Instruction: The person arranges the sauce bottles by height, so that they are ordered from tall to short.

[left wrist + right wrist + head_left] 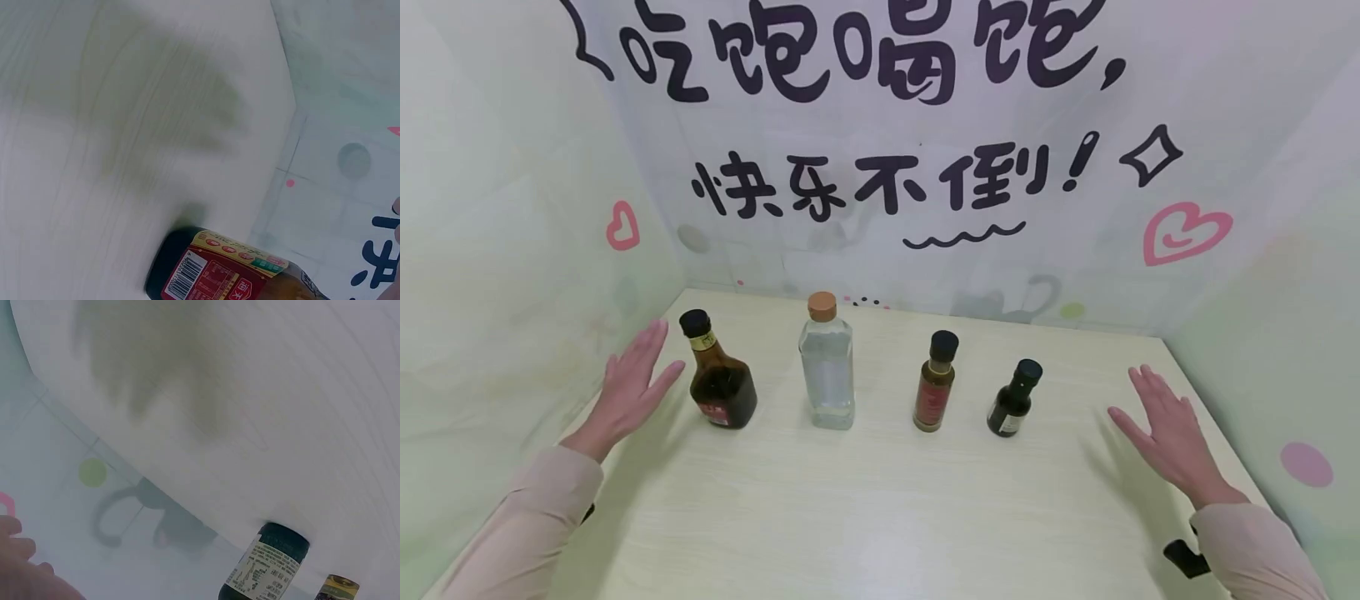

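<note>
Four bottles stand upright in a row across the bench (865, 517), well apart from one another: a squat dark sauce bottle (721, 385), a tall clear bottle (827, 367) with an orange-brown cap, a slim amber bottle (936, 385) with a black cap, and a small dark bottle (1015, 400). The left hand (632, 383) hovers flat with fingers straight and spread, just beside the squat dark sauce bottle but apart from it; it holds nothing. The right hand (1165, 433) is likewise flat and wide, well apart from the small dark bottle, and holds nothing. The left wrist view shows the red label of the squat dark sauce bottle (219, 275) close by; the right wrist view shows the small dark bottle (269, 562) at a distance. Judged from this layout, handling has not begun: every bottle is capped, upright and untouched, so all grasping remains to be done.
</note>
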A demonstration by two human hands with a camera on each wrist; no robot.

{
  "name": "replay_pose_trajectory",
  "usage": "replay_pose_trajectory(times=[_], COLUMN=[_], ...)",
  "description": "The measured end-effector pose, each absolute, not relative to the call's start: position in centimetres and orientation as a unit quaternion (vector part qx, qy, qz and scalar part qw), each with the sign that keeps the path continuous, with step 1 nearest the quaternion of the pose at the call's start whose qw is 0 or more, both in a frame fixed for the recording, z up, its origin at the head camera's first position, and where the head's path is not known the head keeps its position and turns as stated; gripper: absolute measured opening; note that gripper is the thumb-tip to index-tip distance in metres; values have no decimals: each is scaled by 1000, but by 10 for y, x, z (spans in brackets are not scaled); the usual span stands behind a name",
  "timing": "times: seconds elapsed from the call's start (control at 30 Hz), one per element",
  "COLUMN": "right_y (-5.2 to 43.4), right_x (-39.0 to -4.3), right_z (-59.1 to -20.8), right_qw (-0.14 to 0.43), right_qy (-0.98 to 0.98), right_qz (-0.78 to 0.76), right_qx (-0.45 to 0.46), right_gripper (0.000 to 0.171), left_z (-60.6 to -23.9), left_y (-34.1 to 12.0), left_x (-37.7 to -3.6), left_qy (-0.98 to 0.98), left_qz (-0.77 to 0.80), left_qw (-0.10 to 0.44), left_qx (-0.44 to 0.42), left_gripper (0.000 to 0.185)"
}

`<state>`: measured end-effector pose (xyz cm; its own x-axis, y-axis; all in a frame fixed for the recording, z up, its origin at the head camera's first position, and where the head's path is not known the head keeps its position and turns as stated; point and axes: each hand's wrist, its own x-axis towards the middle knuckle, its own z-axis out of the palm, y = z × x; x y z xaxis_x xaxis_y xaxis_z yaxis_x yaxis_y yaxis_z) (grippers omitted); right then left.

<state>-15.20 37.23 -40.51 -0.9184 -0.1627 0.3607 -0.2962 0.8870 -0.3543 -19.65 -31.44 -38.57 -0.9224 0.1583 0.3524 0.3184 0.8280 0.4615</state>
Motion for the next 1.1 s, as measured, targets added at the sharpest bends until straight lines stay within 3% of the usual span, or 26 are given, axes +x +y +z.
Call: replay_pose_trajectory(times=[0.3, 0.53, 0.97, 1.1], right_y=[355, 338, 304, 289], right_x=[-155, -152, -153, -156], right_z=[-391, -378, -352, -343], right_qw=[166, 164, 258, 257], right_qy=[-949, -939, -903, -895], right_qz=[229, 272, 299, 307], right_qx=[138, 136, 169, 195], right_gripper=[70, 65, 61, 61], left_z=[-375, -371, -363, -356], left_y=[-306, -300, -285, -281], left_x=[-197, -195, -195, -195], left_qy=[-919, -915, -918, -922], left_qz=[-326, -356, -367, -364], left_qw=[190, 170, 129, 112], left_qx=[-116, -81, -76, -74], left_gripper=[64, 70, 78, 78])
